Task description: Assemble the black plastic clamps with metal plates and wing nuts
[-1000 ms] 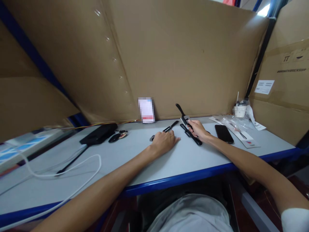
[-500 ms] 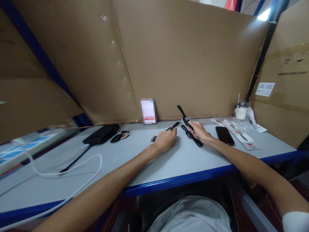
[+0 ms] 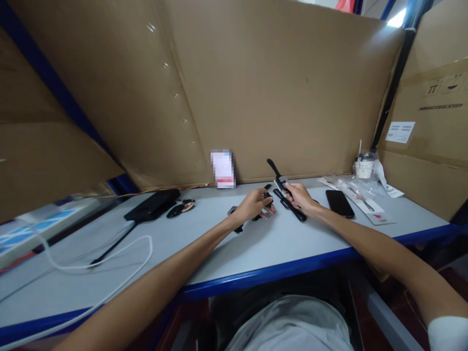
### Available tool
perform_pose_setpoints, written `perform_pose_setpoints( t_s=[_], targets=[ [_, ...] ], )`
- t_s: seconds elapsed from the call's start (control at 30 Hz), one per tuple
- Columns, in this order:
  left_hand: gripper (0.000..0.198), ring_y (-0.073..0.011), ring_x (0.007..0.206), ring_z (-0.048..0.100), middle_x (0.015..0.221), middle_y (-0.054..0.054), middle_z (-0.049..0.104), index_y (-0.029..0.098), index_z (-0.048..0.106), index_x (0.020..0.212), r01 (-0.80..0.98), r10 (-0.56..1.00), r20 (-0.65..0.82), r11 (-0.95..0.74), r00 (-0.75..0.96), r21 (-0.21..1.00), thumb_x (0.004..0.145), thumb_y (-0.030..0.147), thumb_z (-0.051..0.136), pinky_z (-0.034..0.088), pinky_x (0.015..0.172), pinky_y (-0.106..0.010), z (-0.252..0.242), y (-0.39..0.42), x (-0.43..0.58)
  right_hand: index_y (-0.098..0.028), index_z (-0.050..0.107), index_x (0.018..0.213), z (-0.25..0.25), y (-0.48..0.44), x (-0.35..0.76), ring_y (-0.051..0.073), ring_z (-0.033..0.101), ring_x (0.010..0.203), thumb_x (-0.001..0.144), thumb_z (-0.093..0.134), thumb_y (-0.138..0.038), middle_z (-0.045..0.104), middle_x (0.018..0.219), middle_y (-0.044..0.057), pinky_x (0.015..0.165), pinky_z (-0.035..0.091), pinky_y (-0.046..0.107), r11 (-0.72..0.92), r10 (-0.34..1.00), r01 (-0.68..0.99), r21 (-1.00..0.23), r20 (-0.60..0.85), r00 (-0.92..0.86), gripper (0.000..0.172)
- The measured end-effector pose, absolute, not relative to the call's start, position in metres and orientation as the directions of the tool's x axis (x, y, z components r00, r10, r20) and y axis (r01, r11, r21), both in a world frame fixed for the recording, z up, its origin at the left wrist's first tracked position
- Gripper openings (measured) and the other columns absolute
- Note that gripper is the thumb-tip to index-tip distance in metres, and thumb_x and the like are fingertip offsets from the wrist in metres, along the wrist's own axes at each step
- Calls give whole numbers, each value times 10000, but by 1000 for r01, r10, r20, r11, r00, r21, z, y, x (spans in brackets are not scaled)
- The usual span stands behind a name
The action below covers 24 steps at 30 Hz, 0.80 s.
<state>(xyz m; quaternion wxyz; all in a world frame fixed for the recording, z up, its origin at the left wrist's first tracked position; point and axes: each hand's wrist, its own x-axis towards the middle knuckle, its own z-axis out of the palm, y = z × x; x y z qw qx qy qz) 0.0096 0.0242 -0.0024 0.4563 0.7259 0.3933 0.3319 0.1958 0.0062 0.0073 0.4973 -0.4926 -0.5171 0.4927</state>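
My right hand (image 3: 299,197) is closed around a black-handled tool (image 3: 273,167) with a grey middle part, its black end pointing up and left. Below that hand, another long black piece (image 3: 298,213) lies on the table. My left hand (image 3: 256,204) has a small black piece (image 3: 269,199) between its thumb and fingers. Under and beside the left hand lie other dark parts, one of them (image 3: 238,228) near the wrist; the hand partly hides them.
A black phone (image 3: 340,204) and clear plastic packaging (image 3: 356,187) lie right on the grey table (image 3: 219,253). A lit screen (image 3: 223,168) leans on the cardboard behind. A black box (image 3: 153,204), black oval item (image 3: 175,210), white cable (image 3: 150,248) and power strip (image 3: 44,224) are left.
My left hand has lifted and turned, its fingers now showing around a small black piece. More of the dark parts beneath it shows. My right hand keeps its hold, nearly still.
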Motion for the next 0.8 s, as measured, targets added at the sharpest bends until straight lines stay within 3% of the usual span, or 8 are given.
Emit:
perform_pose_setpoints(
  t_s=[0.17, 0.27, 0.33, 0.43, 0.53, 0.63, 0.8],
  targets=[
    [325, -148, 586, 633, 664, -42, 680, 168, 560, 722, 259, 864, 254, -390, 435, 884, 766, 434, 741, 471, 448, -210, 1, 28, 8, -170, 507, 746, 7, 7, 196, 36, 245, 304, 1065, 408, -315, 394, 459, -92, 325, 148, 188, 29, 999, 24, -999, 28, -16, 363],
    [337, -76, 450, 466, 503, 39, 517, 167, 551, 615, 298, 861, 355, -468, 363, 832, 768, 402, 739, 355, 411, -182, 2, 28, 7, -171, 509, 742, 6, 7, 196, 36, 247, 304, 1060, 422, -325, 391, 456, -92, 324, 150, 187, 28, 999, 22, -999, 28, -16, 364],
    [333, -62, 370, 381, 431, 67, 437, 174, 547, 632, 281, 882, 319, -422, 348, 862, 797, 406, 720, 292, 381, -189, 3, 26, 7, -172, 509, 741, 6, 7, 196, 37, 247, 305, 1054, 438, -330, 388, 454, -92, 325, 151, 188, 27, 1000, 22, -999, 27, -14, 358],
    [324, -108, 381, 504, 470, 29, 554, 182, 544, 725, 172, 914, 205, -278, 351, 945, 833, 444, 700, 398, 409, -214, 7, 21, 9, -175, 507, 739, 6, 8, 195, 41, 250, 307, 1049, 453, -338, 384, 448, -92, 326, 151, 191, 23, 1000, 22, -999, 23, -16, 354],
    [341, -186, 603, 700, 685, -80, 717, 165, 556, 822, 55, 925, 123, -152, 358, 987, 862, 479, 681, 532, 528, -260, 12, 15, 11, -175, 507, 737, 6, 8, 195, 43, 255, 309, 1049, 451, -343, 388, 447, -89, 329, 155, 194, 19, 1000, 24, -1000, 19, -20, 359],
    [312, -216, 706, 745, 786, -126, 743, 149, 554, 871, -11, 923, 68, -69, 379, 998, 881, 436, 675, 561, 578, -273, 14, 12, 11, -175, 506, 736, 6, 8, 195, 44, 261, 309, 1048, 452, -344, 395, 449, -88, 330, 159, 194, 17, 1000, 29, -999, 17, -19, 359],
    [238, -211, 636, 739, 792, -75, 731, 165, 500, 969, -48, 924, 76, -62, 376, 997, 831, 206, 690, 550, 546, -274, 11, 14, 10, -177, 503, 728, 7, 7, 195, 46, 253, 304, 1048, 443, -331, 392, 442, -86, 325, 154, 199, 23, 1000, 38, -999, 23, -17, 360]
  ],
)
